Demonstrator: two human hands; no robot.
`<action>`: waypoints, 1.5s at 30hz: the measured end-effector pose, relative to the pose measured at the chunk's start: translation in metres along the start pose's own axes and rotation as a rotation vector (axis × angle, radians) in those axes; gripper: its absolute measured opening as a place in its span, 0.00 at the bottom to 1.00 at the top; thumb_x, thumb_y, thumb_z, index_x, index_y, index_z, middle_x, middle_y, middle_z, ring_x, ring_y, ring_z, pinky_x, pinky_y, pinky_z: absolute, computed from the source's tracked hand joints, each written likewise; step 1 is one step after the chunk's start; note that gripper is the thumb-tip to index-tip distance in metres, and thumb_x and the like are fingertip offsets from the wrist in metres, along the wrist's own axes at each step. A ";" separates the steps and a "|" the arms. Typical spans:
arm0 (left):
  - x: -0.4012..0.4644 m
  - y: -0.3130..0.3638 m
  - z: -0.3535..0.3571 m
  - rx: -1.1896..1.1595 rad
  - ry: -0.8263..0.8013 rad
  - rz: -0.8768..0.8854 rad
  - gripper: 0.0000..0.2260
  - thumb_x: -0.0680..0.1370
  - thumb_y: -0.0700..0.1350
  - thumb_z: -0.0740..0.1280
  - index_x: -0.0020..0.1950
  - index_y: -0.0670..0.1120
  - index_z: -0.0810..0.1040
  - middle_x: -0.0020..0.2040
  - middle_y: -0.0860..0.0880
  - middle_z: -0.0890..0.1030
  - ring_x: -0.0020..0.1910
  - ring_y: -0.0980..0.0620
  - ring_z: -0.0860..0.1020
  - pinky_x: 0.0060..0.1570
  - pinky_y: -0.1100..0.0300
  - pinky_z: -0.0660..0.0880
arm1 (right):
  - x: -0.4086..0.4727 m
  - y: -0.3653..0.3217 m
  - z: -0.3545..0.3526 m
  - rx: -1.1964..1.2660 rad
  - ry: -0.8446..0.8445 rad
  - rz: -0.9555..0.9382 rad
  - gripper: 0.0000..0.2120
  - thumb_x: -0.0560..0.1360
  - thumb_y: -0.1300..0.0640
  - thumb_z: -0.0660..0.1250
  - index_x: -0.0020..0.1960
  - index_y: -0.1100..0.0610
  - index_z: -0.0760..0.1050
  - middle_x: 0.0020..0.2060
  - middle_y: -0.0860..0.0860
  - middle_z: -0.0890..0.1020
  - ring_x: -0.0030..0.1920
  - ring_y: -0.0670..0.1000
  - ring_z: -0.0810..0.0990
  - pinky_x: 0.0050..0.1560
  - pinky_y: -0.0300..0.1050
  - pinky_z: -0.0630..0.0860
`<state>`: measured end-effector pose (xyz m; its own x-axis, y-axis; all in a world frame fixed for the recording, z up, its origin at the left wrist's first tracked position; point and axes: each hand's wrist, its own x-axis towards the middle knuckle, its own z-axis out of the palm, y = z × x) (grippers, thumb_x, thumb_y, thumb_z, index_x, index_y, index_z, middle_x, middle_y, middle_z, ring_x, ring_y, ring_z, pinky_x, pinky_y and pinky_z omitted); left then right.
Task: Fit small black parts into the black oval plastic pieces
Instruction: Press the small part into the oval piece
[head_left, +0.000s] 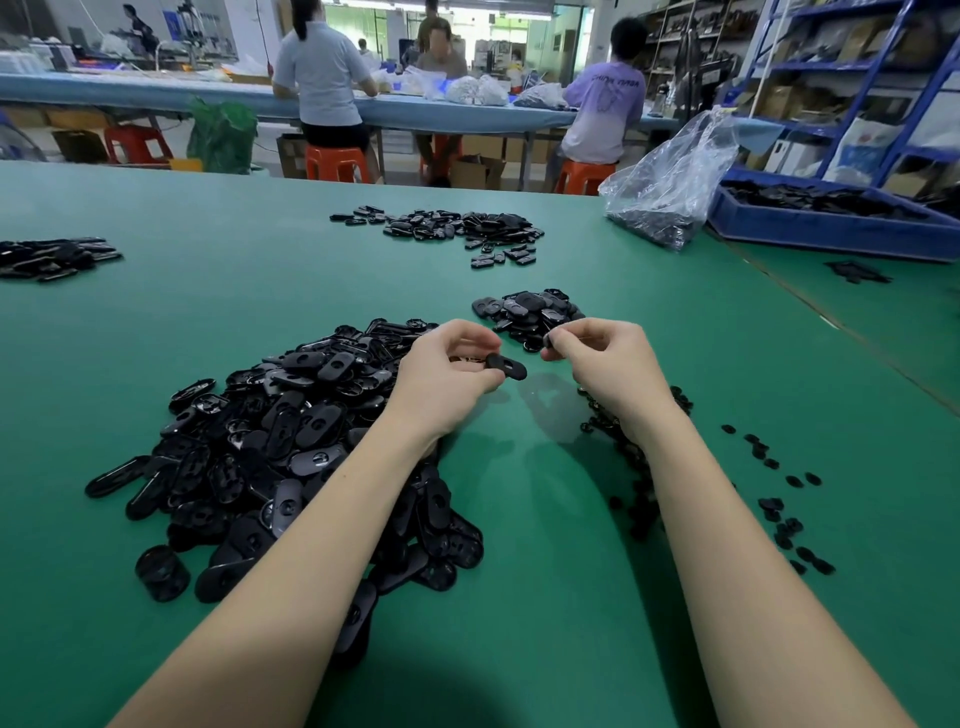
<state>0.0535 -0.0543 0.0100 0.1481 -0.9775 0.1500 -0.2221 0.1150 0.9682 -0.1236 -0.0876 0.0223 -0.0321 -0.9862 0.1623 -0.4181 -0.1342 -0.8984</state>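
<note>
The left hand (447, 371) pinched one oval piece (506, 365) above the green table (545, 597); the right hand (597, 358) pinched a small part (548, 340) just beside it, not yet fitted. Judging by the large pile (291, 441) against the smaller heap (530, 317) beyond, most work remained.

Green-topped table (156, 218) up front; long blue workbench (156, 91) behind with orange stools (337, 162), blue shelving (852, 67) right, bright window (358, 26) at back.
</note>
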 end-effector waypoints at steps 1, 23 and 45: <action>0.000 0.000 0.000 -0.002 0.006 0.005 0.14 0.72 0.32 0.74 0.48 0.52 0.81 0.48 0.53 0.84 0.43 0.56 0.83 0.47 0.68 0.77 | -0.001 -0.003 0.000 0.044 -0.028 0.011 0.08 0.78 0.53 0.69 0.42 0.50 0.84 0.38 0.41 0.87 0.30 0.35 0.74 0.41 0.40 0.72; -0.003 0.002 0.003 0.087 0.010 0.112 0.12 0.72 0.32 0.73 0.49 0.48 0.81 0.48 0.51 0.85 0.44 0.56 0.85 0.50 0.65 0.79 | -0.004 -0.013 0.006 -0.029 -0.194 0.076 0.02 0.71 0.55 0.78 0.41 0.49 0.86 0.29 0.46 0.75 0.24 0.41 0.67 0.32 0.37 0.66; -0.003 0.008 -0.004 -0.078 -0.088 -0.008 0.12 0.73 0.32 0.74 0.49 0.48 0.82 0.49 0.48 0.85 0.42 0.59 0.83 0.39 0.73 0.74 | -0.007 -0.006 -0.004 0.051 -0.234 0.217 0.11 0.67 0.44 0.81 0.46 0.47 0.87 0.36 0.42 0.85 0.31 0.45 0.71 0.23 0.33 0.61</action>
<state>0.0554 -0.0502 0.0178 0.0634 -0.9898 0.1274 -0.1450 0.1171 0.9825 -0.1248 -0.0793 0.0281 0.0968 -0.9870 -0.1286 -0.3781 0.0830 -0.9220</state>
